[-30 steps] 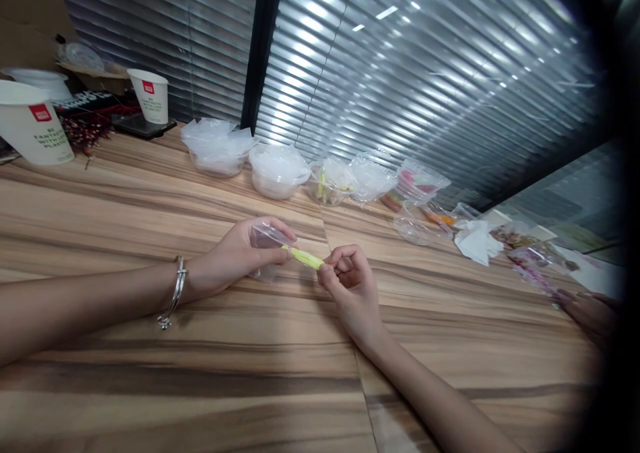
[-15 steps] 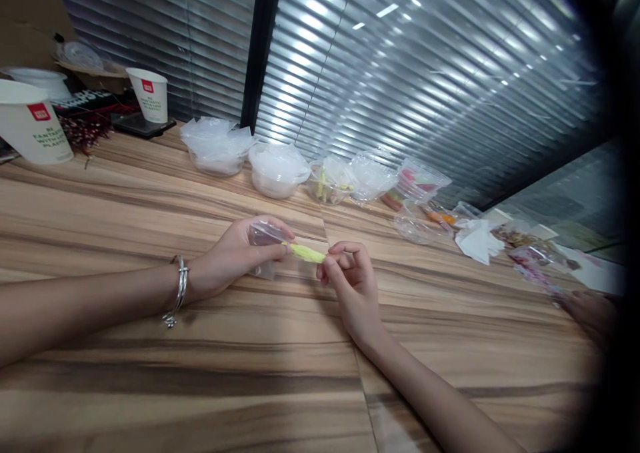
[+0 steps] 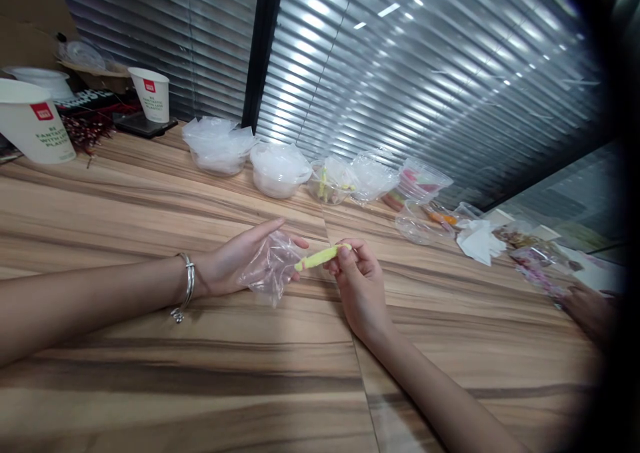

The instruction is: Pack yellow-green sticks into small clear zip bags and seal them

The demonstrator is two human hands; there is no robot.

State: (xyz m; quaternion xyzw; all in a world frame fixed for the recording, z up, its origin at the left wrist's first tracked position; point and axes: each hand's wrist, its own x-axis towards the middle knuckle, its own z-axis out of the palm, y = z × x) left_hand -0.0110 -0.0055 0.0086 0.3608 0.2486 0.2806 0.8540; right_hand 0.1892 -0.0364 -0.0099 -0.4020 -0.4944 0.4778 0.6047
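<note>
A clear plastic bag [image 3: 273, 270] lies across the palm and fingers of my left hand [image 3: 233, 260], whose fingers are spread and partly hidden behind it. My right hand [image 3: 363, 286] pinches one end of a thin yellow-green strip [image 3: 320, 258] between thumb and fingers. The strip's other end points left and reaches the bag's right edge; whether it touches the bag I cannot tell. Both hands are above the wood-grain table [image 3: 215, 380].
Plastic bowls of clear bags [image 3: 220, 146] line the window side, beside a bowl with yellow pieces [image 3: 331, 181]. Paper cups [image 3: 153, 96] stand at left. White tissue [image 3: 480, 240] lies at right, near another person's hand [image 3: 587, 306].
My left fingers have opened from their pinch, and the bag has spread over them. The yellow-green strip has tilted up at its right end, in my right hand, clear of my left thumb.
</note>
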